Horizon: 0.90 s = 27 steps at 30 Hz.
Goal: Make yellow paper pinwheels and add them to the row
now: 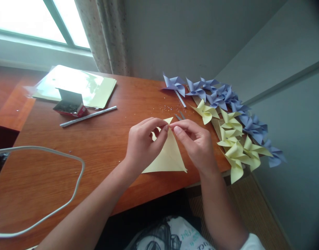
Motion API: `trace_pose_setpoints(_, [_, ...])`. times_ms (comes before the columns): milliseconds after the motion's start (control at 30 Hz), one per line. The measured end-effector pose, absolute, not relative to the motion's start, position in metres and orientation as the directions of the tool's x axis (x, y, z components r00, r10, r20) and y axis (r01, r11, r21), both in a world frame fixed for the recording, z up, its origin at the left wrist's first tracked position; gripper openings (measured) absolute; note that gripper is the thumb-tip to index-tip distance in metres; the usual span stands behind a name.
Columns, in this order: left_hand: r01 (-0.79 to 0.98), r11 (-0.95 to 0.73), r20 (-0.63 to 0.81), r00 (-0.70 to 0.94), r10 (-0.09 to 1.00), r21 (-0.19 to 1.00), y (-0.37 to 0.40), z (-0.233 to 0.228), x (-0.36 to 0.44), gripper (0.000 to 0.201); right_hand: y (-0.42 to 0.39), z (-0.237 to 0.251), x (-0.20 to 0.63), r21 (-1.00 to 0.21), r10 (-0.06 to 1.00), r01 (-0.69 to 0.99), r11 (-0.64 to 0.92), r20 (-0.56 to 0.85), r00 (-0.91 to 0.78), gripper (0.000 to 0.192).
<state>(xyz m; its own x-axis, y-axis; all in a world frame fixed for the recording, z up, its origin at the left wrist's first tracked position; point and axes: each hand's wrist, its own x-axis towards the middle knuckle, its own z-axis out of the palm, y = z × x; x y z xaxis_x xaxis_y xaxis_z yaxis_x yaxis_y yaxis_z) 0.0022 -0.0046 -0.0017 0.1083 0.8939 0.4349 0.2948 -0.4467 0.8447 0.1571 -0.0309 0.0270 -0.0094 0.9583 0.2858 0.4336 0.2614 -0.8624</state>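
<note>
Left grip (142, 140) pinching yellow paper (172, 154); right grip (198, 144) unclear; scissors (178, 117) just beyond, pinwheels (230, 120) right, cable (83, 166) left.

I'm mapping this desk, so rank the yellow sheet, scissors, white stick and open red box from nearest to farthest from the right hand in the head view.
From the right hand:
1. Yellow sheet: at its fingertips.
2. Scissors: just beyond the fingers, partly hidden.
3. White stick: off to the left.
4. Open red box: left too, just beyond the stick.
</note>
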Motion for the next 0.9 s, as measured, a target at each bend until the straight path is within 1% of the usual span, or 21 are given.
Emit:
trace_pose_setpoints(67, [0.258,-0.428,0.412,0.117,0.904,0.866,-0.0047,-0.0018,0.0027,0.01,-0.0287,0.0266,0.1612,-0.899,0.969,0.374,0.228,0.247,0.002,0.014])
trace_pose_setpoints(233, [0.147,-0.355,0.33,0.167,0.929,0.923,-0.0046,-0.0023,0.0025,0.014,-0.0238,0.0203,0.1641,-0.927,0.971,0.306,0.216,0.236,0.028,0.006])
trace_pose_setpoints(333, [0.06,-0.291,0.272,0.217,0.938,0.955,-0.0042,-0.0032,0.0022,0.015,-0.0225,0.019,0.1642,-0.931,0.974,0.298,0.213,0.226,0.01,0.007])
trace_pose_setpoints(433, [-0.001,-0.237,0.23,0.245,0.942,0.972,-0.0038,-0.0042,0.0025,0.016,-0.0223,0.0212,0.1651,-0.921,0.975,0.327,0.213,0.222,-0.01,0.008])
trace_pose_setpoints(633, [-0.041,-0.186,0.191,0.252,0.949,0.982,-0.0041,-0.0052,0.0037,0.016,-0.0228,0.0237,0.1653,-0.897,0.974,0.384,0.218,0.224,-0.029,0.012])
trace_pose_setpoints(900, [-0.067,-0.187,0.198,0.251,0.947,0.98,-0.0049,-0.0061,0.0037,0.013,-0.0234,0.0196,0.16,-0.932,0.985,0.328,0.158,0.171,0.012,0.016])
